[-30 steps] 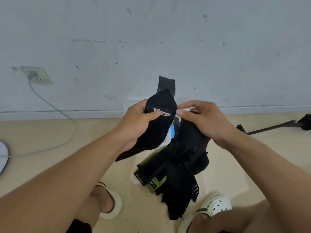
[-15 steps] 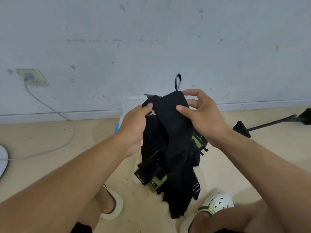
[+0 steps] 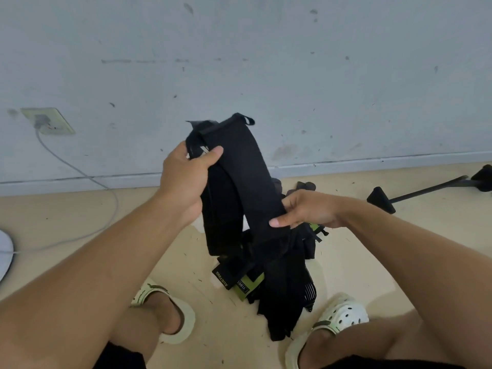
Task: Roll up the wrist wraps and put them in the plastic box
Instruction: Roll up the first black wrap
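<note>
A long black wrist wrap point(image 3: 247, 179) is held up above the floor, folded over at its top, where a small thumb loop sticks out. My left hand point(image 3: 186, 182) grips the wrap near the top, thumb across the front. My right hand point(image 3: 306, 209) pinches the lower part of its front strip between thumb and fingers. Below lies a pile of further black and green wraps point(image 3: 269, 283) on the floor between my feet. The plastic box is hidden behind the wrap and my hands.
A pale wall with a socket point(image 3: 48, 121) and a white cable point(image 3: 80, 177) is at the left. A black stand leg point(image 3: 415, 193) lies on the floor at the right. My feet wear white clogs point(image 3: 338, 318). A white round object point(image 3: 5, 249) sits at the left edge.
My right hand has slid down the wrap from its top to its lower part. My left hand has stayed near the top, and the strip now hangs straighter and longer.
</note>
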Action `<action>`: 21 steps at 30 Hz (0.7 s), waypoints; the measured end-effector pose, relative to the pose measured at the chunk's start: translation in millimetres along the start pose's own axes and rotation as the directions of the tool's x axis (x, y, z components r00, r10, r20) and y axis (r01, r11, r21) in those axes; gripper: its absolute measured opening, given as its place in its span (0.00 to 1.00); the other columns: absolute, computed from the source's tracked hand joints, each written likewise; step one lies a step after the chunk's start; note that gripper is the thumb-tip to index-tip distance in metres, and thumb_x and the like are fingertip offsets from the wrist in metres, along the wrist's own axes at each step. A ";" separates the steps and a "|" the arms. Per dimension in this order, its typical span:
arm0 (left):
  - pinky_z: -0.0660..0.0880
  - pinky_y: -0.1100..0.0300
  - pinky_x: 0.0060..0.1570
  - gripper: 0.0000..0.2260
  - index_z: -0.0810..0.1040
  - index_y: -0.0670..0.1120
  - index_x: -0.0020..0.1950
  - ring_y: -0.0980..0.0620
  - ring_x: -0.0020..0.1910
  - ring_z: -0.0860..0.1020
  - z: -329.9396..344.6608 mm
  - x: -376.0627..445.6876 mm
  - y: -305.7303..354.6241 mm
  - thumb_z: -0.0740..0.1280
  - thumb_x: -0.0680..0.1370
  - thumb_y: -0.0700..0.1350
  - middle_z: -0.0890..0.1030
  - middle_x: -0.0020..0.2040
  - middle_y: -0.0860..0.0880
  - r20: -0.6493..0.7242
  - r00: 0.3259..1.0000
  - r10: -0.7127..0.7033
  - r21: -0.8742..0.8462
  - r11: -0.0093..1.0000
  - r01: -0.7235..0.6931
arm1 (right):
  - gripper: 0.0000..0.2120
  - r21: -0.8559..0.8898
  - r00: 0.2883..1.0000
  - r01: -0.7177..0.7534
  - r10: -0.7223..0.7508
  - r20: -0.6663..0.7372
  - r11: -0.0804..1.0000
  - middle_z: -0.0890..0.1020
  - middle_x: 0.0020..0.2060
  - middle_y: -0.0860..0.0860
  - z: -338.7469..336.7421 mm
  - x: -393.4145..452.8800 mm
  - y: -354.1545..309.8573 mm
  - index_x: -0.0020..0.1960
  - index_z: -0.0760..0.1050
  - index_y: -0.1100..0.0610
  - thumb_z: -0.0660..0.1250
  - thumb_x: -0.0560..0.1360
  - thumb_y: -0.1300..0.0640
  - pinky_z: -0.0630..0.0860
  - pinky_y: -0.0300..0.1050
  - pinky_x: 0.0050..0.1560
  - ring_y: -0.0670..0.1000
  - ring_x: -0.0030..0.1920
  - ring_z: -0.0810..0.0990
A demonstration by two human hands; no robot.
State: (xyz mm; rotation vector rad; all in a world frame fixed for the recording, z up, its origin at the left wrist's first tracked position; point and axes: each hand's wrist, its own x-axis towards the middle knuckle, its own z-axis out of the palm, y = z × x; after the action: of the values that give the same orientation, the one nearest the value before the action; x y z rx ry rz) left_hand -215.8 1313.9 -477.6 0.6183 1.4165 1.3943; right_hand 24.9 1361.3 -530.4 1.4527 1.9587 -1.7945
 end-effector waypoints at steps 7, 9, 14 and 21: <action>0.68 0.66 0.38 0.12 0.70 0.48 0.45 0.58 0.37 0.71 -17.5 22.7 -1.0 0.61 0.87 0.50 0.72 0.40 0.53 -0.340 0.877 0.338 0.334 0.916 -0.223 | 0.07 0.150 0.956 -0.003 0.047 -0.291 0.989 0.89 0.51 0.51 -6.0 10.6 -3.6 0.57 0.83 0.53 0.70 0.81 0.52 0.83 0.49 0.58 0.53 0.51 0.88; 0.67 0.67 0.37 0.12 0.69 0.46 0.46 0.58 0.35 0.69 -18.8 23.9 -2.3 0.60 0.87 0.49 0.70 0.39 0.53 -0.315 0.853 0.416 0.412 0.870 -0.272 | 0.07 0.018 0.927 0.009 -0.001 -0.374 1.000 0.88 0.47 0.50 -8.7 5.4 -10.2 0.54 0.83 0.53 0.72 0.80 0.51 0.83 0.48 0.54 0.52 0.48 0.88; 0.67 0.72 0.34 0.10 0.74 0.45 0.50 0.63 0.37 0.74 -7.0 10.7 -8.5 0.60 0.87 0.48 0.77 0.41 0.54 -0.049 0.892 0.449 0.551 0.757 -0.350 | 0.03 -0.327 0.975 0.146 -0.193 -0.114 0.934 0.86 0.42 0.41 -2.7 -14.0 -32.8 0.46 0.83 0.42 0.75 0.77 0.50 0.76 0.36 0.48 0.43 0.43 0.84; 0.74 0.61 0.44 0.09 0.82 0.48 0.55 0.53 0.48 0.83 4.5 -2.2 -30.2 0.62 0.86 0.48 0.85 0.48 0.51 0.305 0.942 0.143 0.604 0.735 -0.307 | 0.04 -0.321 0.934 0.338 -0.357 -0.001 0.885 0.85 0.41 0.36 21.0 -32.8 -59.6 0.48 0.83 0.46 0.77 0.76 0.54 0.73 0.29 0.49 0.37 0.43 0.83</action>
State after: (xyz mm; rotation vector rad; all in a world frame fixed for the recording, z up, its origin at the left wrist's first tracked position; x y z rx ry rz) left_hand -202.5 1307.8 -504.5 1.4072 1.6567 0.9282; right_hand -8.8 1335.6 -473.2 1.1200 2.5303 -1.4605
